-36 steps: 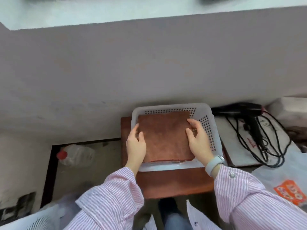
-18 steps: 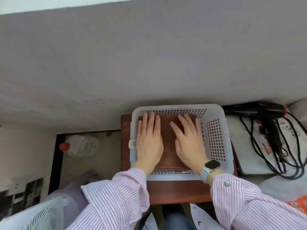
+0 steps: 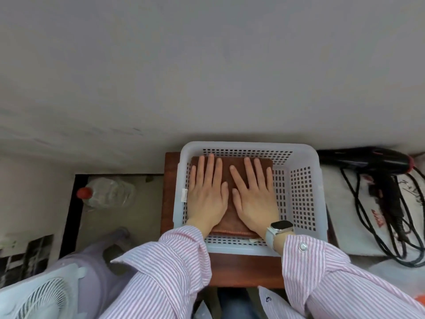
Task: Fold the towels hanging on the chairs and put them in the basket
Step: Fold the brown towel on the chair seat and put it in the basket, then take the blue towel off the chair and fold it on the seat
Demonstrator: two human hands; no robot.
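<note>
Head view: left hand [image 3: 207,199], right hand [image 3: 254,199], fingers straight, flat, covering most of towel [image 3: 226,173] in basket [image 3: 305,196].

Basket [image 3: 305,162] on small table [image 3: 243,270], set against wall [image 3: 207,65] behind. Folded towel [image 3: 226,176] inside basket, lying flat on its floor, toward the left side; bare perforated floor to the right of towel. Left hand [image 3: 207,194] and right hand [image 3: 255,196] side by side, flat on top of towel, fingers toward wall. Watch [image 3: 279,229] on right wrist, over basket's near edge. Left of table, at floor level: bottle [image 3: 108,192] lying on its side. Fan [image 3: 43,295] at near left corner. Right of basket: hair dryer [image 3: 368,161] with cord [image 3: 363,215] on bag [image 3: 345,226], dryer close to wall.
</note>
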